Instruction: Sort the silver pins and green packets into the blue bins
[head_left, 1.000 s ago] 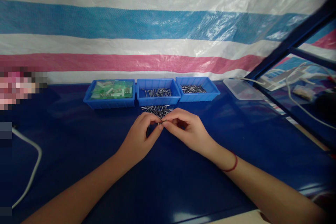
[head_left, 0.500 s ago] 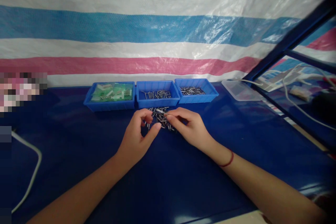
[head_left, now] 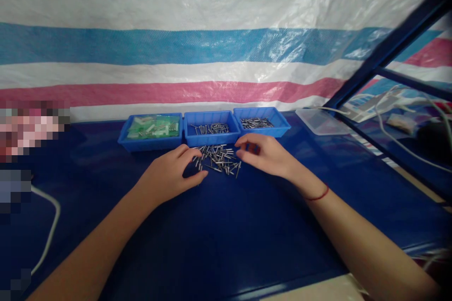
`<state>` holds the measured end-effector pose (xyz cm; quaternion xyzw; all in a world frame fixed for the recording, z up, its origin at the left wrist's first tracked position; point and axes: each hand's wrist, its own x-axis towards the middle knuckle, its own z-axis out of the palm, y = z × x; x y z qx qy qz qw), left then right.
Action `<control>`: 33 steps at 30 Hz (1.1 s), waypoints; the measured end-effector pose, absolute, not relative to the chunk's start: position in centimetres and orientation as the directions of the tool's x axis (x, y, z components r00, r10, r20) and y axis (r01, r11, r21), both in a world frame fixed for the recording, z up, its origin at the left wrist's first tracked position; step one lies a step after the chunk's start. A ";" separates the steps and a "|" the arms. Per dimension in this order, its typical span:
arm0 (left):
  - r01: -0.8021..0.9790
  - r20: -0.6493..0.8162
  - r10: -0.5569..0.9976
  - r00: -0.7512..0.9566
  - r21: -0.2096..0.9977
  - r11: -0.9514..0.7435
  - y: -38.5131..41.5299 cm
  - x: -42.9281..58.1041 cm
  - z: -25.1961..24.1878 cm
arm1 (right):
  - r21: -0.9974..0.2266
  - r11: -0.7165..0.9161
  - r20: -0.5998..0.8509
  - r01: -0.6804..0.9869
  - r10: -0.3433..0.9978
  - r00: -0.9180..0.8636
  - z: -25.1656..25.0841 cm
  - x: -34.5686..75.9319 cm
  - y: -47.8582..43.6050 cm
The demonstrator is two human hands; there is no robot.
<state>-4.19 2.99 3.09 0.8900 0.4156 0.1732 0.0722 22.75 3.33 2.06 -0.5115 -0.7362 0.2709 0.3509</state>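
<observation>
A loose pile of thin metal pins [head_left: 221, 157], rivet-like in shape, lies on the dark blue tabletop [head_left: 219, 225]. My left hand [head_left: 171, 171] is at the pile's left edge, thumb and fingers apart, with nothing visible in its grasp. Over on the right edge, my right hand [head_left: 270, 155] has its fingers curled and a gap between thumb and forefinger; it appears to hold nothing. Just behind the pile, the middle blue bin [head_left: 212, 140] contains similar metal pins. More pins fill the right blue bin [head_left: 278, 130].
The left blue bin [head_left: 155, 145] holds green plastic bags with small parts. A clear plastic lid [head_left: 321, 121] lies right of the bins. Striped sheeting [head_left: 212, 47] hangs behind, a blue metal frame [head_left: 388, 51] rises at right, and a white cable [head_left: 52, 225] curves at left.
My hands have drawn apart from over the pile, the left going left and the right going right. The pins are more exposed. The camera view has shifted slightly.
</observation>
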 end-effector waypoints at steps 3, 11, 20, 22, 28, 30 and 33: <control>0.763 0.102 0.802 0.589 0.257 -0.593 2.8 -4.6 3.5 | -0.552 0.454 0.173 0.699 0.883 -0.437 2.2 22.6 2.2; 0.767 0.027 0.786 0.617 0.201 -0.609 2.5 -3.8 2.2 | -0.459 0.507 0.184 0.730 0.858 -0.480 1.2 21.7 1.9; 0.744 0.103 0.748 0.655 0.081 -0.663 3.2 -2.2 1.0 | -0.447 0.560 0.290 0.698 0.829 -0.479 0.6 19.5 2.2; 0.740 0.126 0.737 0.664 0.035 -0.672 3.4 -1.9 0.7 | -0.429 0.558 0.296 0.711 0.830 -0.473 0.8 19.0 2.4; 0.775 0.249 0.773 0.583 0.114 -0.621 3.5 -2.3 -0.4 | -0.365 0.547 0.245 0.753 0.837 -0.490 2.0 17.5 3.4; 0.772 0.277 0.785 0.554 0.182 -0.609 3.4 -2.5 -0.7 | -0.397 0.546 0.267 0.738 0.838 -0.476 2.3 17.0 3.5; 0.714 0.316 0.785 0.532 0.330 -0.617 3.3 -2.7 -0.8 | -0.469 0.579 0.315 0.666 0.815 -0.486 2.4 16.2 3.4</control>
